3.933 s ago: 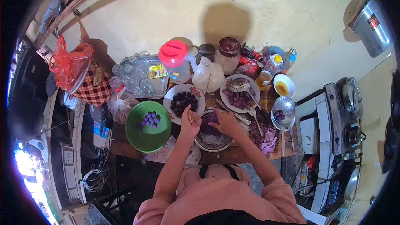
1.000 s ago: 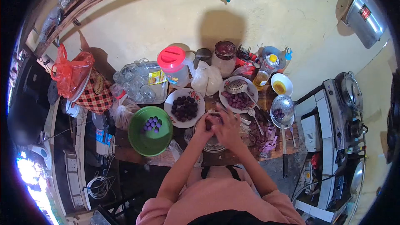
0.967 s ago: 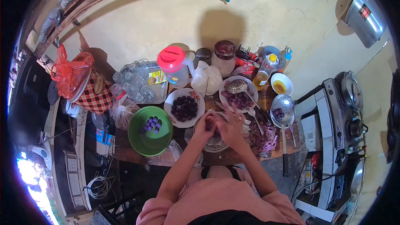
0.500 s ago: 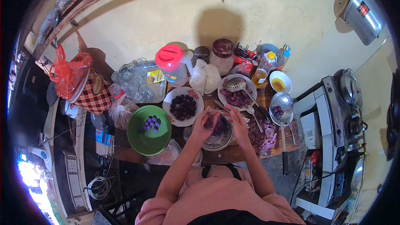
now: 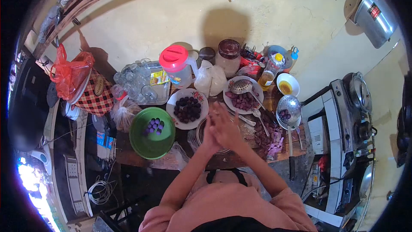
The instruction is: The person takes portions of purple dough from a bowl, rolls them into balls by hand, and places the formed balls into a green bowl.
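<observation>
Over the metal bowl (image 5: 200, 134), my left hand (image 5: 210, 134) and my right hand (image 5: 226, 129) are pressed palm to palm. The right one lies over the left with its fingers stretched out. Anything between the palms is hidden, and the hands cover most of the bowl. Just behind them to the left is a flowered plate (image 5: 175, 99) of dark purple balls (image 5: 187, 109). Further left, a green basin (image 5: 146, 146) holds several lighter purple balls (image 5: 154, 125). Behind on the right stands a plate (image 5: 232, 84) of purple chunks (image 5: 241, 100) with a slotted spoon (image 5: 241, 87) across it.
Along the back are a pitcher (image 5: 177, 65), white bags (image 5: 210, 79), a jar (image 5: 228, 58), an oil bottle (image 5: 268, 74) and a glass tray (image 5: 161, 96). Purple peelings (image 5: 272, 141) and a strainer (image 5: 289, 106) lie right, near a yellow-stained bowl (image 5: 287, 84). A stove (image 5: 343, 111) stands far right.
Half a second ago my hands were apart above the bowl, with dark purple matter visible between them. They have come together, the right hand moving left onto the left hand.
</observation>
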A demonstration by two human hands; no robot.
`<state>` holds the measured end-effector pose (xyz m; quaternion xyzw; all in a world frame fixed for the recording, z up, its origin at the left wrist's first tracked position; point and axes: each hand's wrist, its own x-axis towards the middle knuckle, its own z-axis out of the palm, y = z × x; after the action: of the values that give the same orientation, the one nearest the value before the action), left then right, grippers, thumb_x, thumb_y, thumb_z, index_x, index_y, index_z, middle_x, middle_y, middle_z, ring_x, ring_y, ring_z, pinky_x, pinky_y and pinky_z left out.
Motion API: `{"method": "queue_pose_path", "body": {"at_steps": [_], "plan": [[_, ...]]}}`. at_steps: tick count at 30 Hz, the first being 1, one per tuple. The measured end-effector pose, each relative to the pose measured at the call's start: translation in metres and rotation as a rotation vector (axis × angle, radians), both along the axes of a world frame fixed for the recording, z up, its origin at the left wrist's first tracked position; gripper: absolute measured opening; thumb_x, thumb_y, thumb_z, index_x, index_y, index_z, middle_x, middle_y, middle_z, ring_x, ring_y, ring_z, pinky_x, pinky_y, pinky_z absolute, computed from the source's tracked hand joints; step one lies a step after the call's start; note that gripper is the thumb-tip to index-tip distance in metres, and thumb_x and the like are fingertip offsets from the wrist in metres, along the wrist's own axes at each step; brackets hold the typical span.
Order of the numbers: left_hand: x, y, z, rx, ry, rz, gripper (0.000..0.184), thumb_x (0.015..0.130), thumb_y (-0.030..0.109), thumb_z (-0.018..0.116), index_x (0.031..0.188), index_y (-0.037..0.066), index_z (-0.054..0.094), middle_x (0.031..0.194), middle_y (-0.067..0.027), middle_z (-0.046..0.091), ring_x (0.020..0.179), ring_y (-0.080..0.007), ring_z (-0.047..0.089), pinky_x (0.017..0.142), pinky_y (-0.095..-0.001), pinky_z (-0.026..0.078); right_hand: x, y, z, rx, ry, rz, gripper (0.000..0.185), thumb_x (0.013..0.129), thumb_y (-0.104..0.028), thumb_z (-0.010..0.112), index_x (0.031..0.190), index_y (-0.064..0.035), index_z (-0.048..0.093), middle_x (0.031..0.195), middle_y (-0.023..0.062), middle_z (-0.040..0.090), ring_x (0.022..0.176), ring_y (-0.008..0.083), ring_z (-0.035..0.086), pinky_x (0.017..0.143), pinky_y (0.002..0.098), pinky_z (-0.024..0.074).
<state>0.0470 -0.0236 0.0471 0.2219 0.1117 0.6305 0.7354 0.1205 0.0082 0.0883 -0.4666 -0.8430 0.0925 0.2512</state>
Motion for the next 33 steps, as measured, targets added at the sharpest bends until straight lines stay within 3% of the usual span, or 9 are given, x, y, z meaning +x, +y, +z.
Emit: {"method": "queue_pose_path", "body": {"at_steps": [5,11,14,17,20,23,26,29,33], "plan": [[0.013,0.014,-0.043,0.154,-0.572,-0.119,0.08,0.078,0.073,0.03,0.141,0.025,0.019,0.145,0.0033,0.02,0.132,-0.022,0.021,0.103,-0.0544,0.018,-0.017,-0.021,-0.001,-0.19,-0.12,0.059,0.059,0.087,-0.033,0.039,0.14,-0.0124,0.022,0.146,0.0128,0.016,0.133,0.0371,0.016,0.1,0.0626,0.0062],[0.01,0.004,0.009,-0.224,-0.034,-0.155,0.075,0.079,0.072,0.03,0.139,0.027,0.024,0.145,0.0011,0.021,0.132,-0.022,0.022,0.105,-0.0508,0.017,0.0,0.013,-0.019,-0.043,0.148,-0.016,0.06,0.089,-0.035,0.03,0.141,-0.0117,0.015,0.147,0.014,0.011,0.133,0.0384,0.012,0.101,0.0609,0.0067],[0.005,0.021,-0.054,0.208,-0.432,-0.256,0.064,0.086,0.062,0.025,0.139,0.025,0.022,0.144,-0.0019,0.024,0.129,-0.026,0.025,0.106,-0.0506,0.017,-0.004,-0.012,-0.041,0.085,-0.123,0.132,0.06,0.088,-0.03,0.033,0.141,-0.009,0.014,0.147,0.0139,0.012,0.134,0.0331,0.013,0.101,0.0607,0.0063],[-0.008,0.02,-0.015,-0.285,-0.271,0.051,0.069,0.082,0.068,0.029,0.139,0.028,0.024,0.146,0.0045,0.017,0.132,-0.0193,0.021,0.106,-0.0462,0.02,0.002,-0.004,-0.01,0.038,-0.219,0.211,0.063,0.086,-0.028,0.039,0.141,-0.01,0.014,0.146,0.0142,0.013,0.133,0.035,0.016,0.101,0.0617,0.0085],[0.013,0.005,0.027,-0.225,-0.127,-0.032,0.062,0.086,0.061,0.029,0.138,0.027,0.023,0.14,-0.0005,0.029,0.126,-0.0256,0.028,0.105,-0.0543,0.015,-0.003,0.012,0.001,-0.032,0.053,0.069,0.058,0.089,-0.03,0.032,0.141,-0.0098,0.017,0.146,0.0141,0.013,0.134,0.0334,0.013,0.099,0.064,0.0054],[0.005,0.013,-0.025,0.298,-0.45,-0.234,0.07,0.082,0.064,0.035,0.139,0.028,0.021,0.144,0.0081,0.021,0.131,-0.023,0.021,0.106,-0.0504,0.019,-0.017,-0.026,0.004,0.283,-0.091,0.212,0.055,0.091,-0.03,0.031,0.14,-0.0105,0.019,0.146,0.0153,0.013,0.134,0.0345,0.014,0.098,0.0662,0.0056],[0.002,0.01,-0.002,0.063,-0.284,-0.226,0.071,0.081,0.064,0.037,0.139,0.029,0.021,0.143,0.0082,0.022,0.132,-0.0266,0.02,0.105,-0.0522,0.018,0.003,-0.004,0.012,-0.192,-0.529,0.235,0.054,0.092,-0.035,0.028,0.14,-0.0099,0.02,0.146,0.0159,0.013,0.133,0.0352,0.016,0.097,0.0667,0.0062],[0.0,0.003,0.022,-0.172,-0.111,-0.203,0.072,0.079,0.065,0.039,0.139,0.03,0.02,0.143,0.0083,0.023,0.132,-0.0302,0.019,0.105,-0.054,0.017,-0.01,0.012,0.004,-0.086,0.1,0.064,0.055,0.093,-0.037,0.027,0.139,-0.0088,0.021,0.145,0.0159,0.014,0.133,0.0352,0.016,0.097,0.0671,0.0048],[0.005,0.013,-0.046,0.099,-0.474,-0.106,0.076,0.076,0.069,0.038,0.139,0.03,0.021,0.144,0.001,0.023,0.131,-0.0357,0.018,0.104,-0.0554,0.016,-0.012,-0.027,0.047,-0.197,-0.318,0.207,0.058,0.083,-0.035,0.041,0.135,-0.0112,0.031,0.144,0.0128,0.02,0.125,0.0384,0.026,0.094,0.0696,0.0096]]}}
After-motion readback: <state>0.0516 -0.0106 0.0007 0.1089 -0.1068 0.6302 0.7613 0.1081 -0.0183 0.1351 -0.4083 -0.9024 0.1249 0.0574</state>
